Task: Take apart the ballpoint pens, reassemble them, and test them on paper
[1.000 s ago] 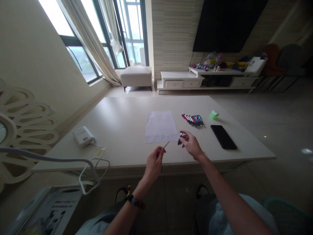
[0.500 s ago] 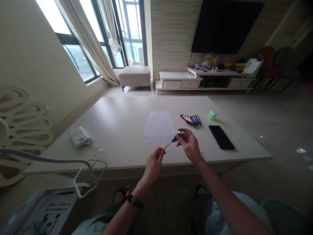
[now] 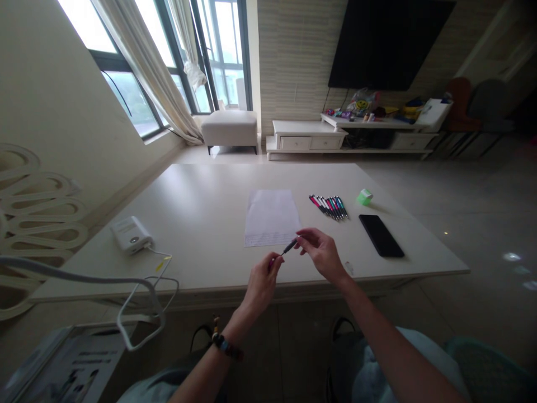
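Head view: left hand point(image 3: 262, 282) and right hand point(image 3: 321, 253) angle inward, both pinching a dark pen point(image 3: 290, 246).

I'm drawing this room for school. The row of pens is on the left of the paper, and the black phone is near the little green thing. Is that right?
Not quite. The head view shows the row of pens on the right of the sheet of paper, not the left. The black phone is near the small green object, as you said.

pen end point(image 3: 274, 261) hidden, paper print point(image 3: 268, 240) illegible
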A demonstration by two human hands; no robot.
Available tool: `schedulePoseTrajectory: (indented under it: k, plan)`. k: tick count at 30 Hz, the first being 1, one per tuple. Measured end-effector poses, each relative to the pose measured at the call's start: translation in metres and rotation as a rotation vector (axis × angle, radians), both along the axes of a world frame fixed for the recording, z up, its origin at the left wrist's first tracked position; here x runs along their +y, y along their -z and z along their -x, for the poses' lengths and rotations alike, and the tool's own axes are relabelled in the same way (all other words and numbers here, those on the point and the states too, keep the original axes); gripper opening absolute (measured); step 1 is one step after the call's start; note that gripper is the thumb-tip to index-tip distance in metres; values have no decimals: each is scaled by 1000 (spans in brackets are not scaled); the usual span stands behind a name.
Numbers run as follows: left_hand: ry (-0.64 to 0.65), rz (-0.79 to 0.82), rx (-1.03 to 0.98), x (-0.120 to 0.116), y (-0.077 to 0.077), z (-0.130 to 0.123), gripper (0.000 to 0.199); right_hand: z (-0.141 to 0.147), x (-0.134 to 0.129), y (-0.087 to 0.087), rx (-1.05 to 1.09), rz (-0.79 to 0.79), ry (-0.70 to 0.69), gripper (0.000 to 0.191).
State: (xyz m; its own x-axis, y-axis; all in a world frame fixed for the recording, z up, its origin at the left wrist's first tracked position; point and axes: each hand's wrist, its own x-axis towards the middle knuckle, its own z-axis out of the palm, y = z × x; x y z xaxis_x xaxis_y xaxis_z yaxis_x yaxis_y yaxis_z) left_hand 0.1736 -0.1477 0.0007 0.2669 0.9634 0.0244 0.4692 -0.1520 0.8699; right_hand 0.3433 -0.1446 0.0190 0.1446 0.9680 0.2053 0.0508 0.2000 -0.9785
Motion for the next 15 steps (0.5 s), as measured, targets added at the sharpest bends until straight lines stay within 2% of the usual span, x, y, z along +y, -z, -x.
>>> schedulePoseTrajectory:
  k: [4,9,15]
  plan:
    - [-8,-32,5,1,0,1,23,2,-1,4,-57,55,-66,26]
    - [28,-137,115,3,1,5,15,-1,-6,1,-196,102,-102,24]
    - [44,-309,195,5,-1,4,11,-4,-13,-4,-400,86,-60,24]
